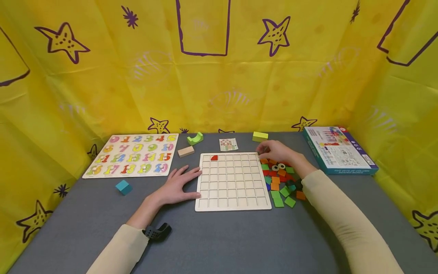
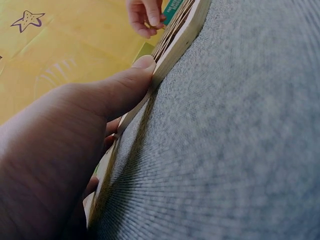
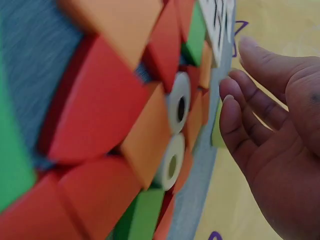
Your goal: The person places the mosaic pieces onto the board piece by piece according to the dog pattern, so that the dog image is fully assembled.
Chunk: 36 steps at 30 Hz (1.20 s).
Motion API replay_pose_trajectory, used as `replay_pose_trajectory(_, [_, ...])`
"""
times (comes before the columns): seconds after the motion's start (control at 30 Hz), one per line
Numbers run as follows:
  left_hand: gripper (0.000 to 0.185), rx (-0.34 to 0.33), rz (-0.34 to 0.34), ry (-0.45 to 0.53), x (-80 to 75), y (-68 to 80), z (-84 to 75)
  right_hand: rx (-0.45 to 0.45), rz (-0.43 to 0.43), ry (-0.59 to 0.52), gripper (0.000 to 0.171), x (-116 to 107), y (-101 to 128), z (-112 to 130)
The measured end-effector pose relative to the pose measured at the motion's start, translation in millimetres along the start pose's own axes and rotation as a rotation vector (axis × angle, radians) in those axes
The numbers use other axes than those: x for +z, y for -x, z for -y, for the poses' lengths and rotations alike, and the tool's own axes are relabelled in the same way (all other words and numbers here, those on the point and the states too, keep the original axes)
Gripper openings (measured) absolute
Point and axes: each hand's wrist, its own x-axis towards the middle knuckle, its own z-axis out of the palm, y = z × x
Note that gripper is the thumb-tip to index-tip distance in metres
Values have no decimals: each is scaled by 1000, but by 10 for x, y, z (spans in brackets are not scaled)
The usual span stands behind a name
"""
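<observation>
A wooden grid board (image 1: 232, 186) lies on the grey table, with one red quarter-round piece (image 1: 214, 157) in its top row. My left hand (image 1: 186, 180) rests flat beside the board's left edge; its thumb (image 2: 137, 72) touches the edge (image 2: 180, 40). My right hand (image 1: 265, 150) hovers by the board's far right corner, above a pile of red, orange and green pieces (image 1: 280, 182). Two white rings (image 3: 177, 105) lie in that pile. The right hand's fingers (image 3: 240, 115) are loosely bent and hold nothing.
A number puzzle (image 1: 133, 154) lies at the far left and a teal cube (image 1: 123, 187) in front of it. A green arch (image 1: 195, 138), tan block (image 1: 186, 151), pattern card (image 1: 228, 144) and lime block (image 1: 260, 136) lie behind the board. A box (image 1: 338, 149) lies right.
</observation>
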Motion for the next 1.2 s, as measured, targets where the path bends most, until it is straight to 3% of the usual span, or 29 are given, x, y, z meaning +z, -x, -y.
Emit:
replay_pose_trajectory(0.67, [82,19,-16,-4,18,-37,-18,9,66,50,18,-44,84,-104])
replay_pose_trajectory(1.2, [83,0,-4,-12,15,3,16,-3,46,-22,5,-41,80,-106])
